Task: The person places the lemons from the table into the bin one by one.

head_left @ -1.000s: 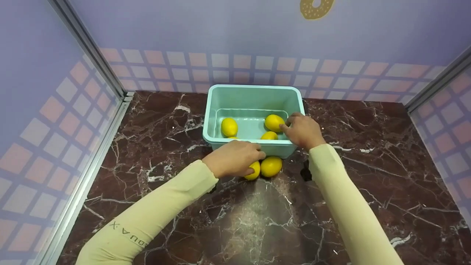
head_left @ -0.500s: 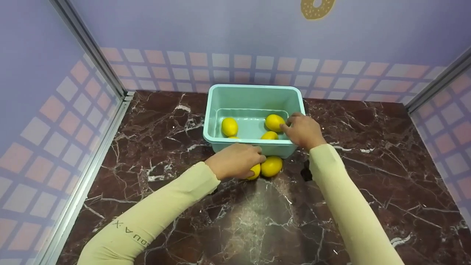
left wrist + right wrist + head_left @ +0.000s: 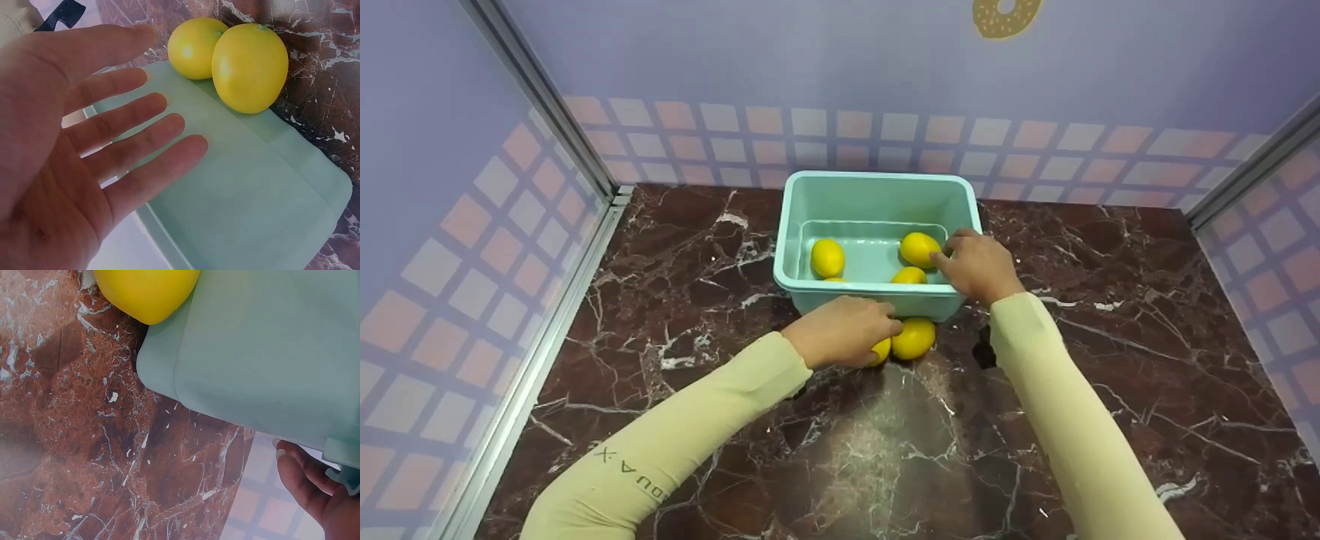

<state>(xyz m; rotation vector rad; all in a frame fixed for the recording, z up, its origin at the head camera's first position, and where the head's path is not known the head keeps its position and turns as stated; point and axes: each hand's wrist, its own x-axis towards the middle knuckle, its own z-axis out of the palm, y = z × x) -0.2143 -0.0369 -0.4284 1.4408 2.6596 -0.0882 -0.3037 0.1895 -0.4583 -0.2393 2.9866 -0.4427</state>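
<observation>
A mint-green plastic bin stands on the dark marbled table, with several lemons inside, among them one lemon at left and another at right. Two more lemons lie on the table against its front wall: the left lemon is partly covered by my hand in the head view, the right lemon shows fully. Over the left one reaches my left hand; the left wrist view has its fingers stretched and apart from both lemons. My right hand grips the bin's right rim, thumb inside, fingers outside.
Behind the bin rises a purple wall with a pink and white tile pattern. Side panels close off the left and right. The table extends toward me and to both sides of the bin.
My left hand has shifted slightly to the right, covering more of the left lemon in the head view. The right hand stays at the rim, and the bin has not moved.
</observation>
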